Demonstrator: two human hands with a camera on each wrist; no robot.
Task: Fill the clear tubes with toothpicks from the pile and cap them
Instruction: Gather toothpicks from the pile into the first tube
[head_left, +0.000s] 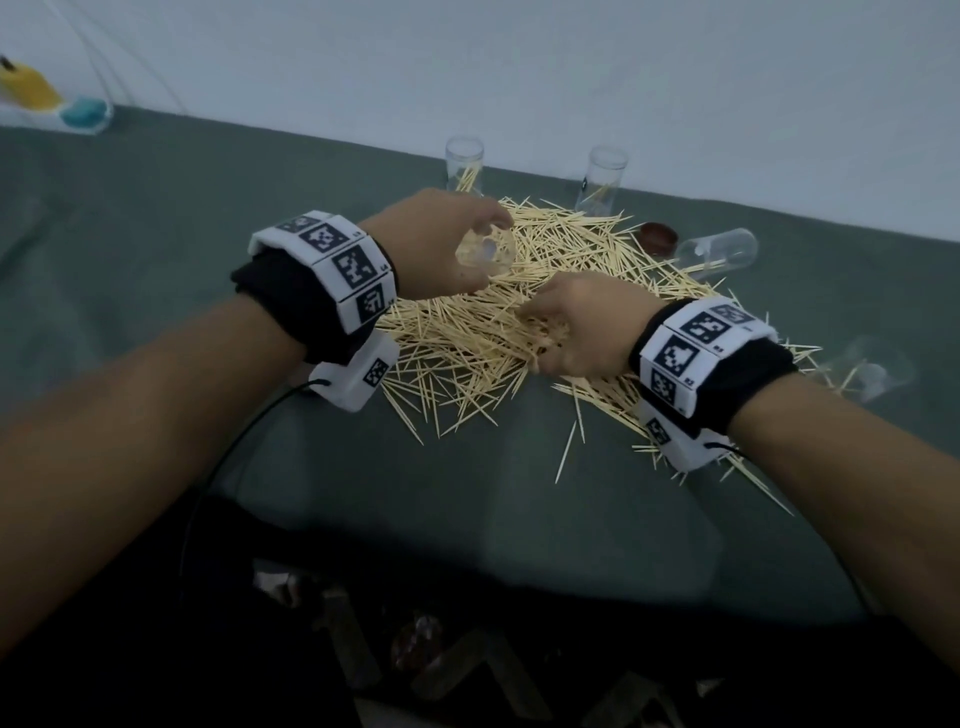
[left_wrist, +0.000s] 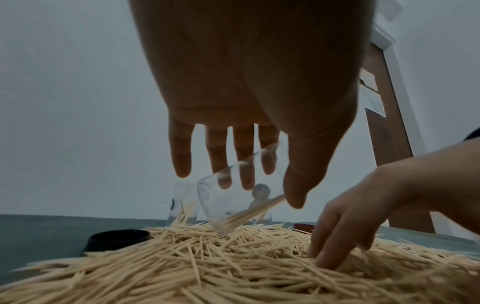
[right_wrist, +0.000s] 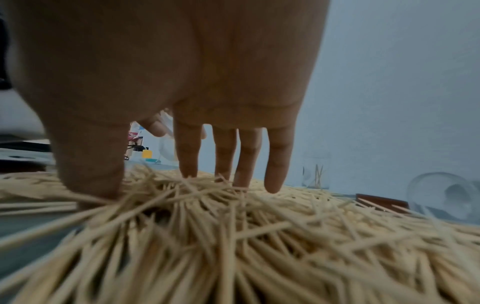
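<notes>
The left hand (head_left: 441, 244) grips a clear tube (left_wrist: 239, 197) — tilted, a few toothpicks inside — above the pale pile (head_left: 498, 322) at centre frame. The right hand (head_left: 576, 327), fingers spread, digs into it. Bare green table (head_left: 156, 218) lies left — wall close behind.

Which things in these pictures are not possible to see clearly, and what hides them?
- Head view: the right hand fingertips are buried in the toothpick pile.
- Head view: the clear tube in the left hand is blurred, its toothpick count unreadable.
- Head view: an object at the right is blurred, unidentifiable.
- Left wrist view: the dark cap is partly covered by toothpicks.
</notes>
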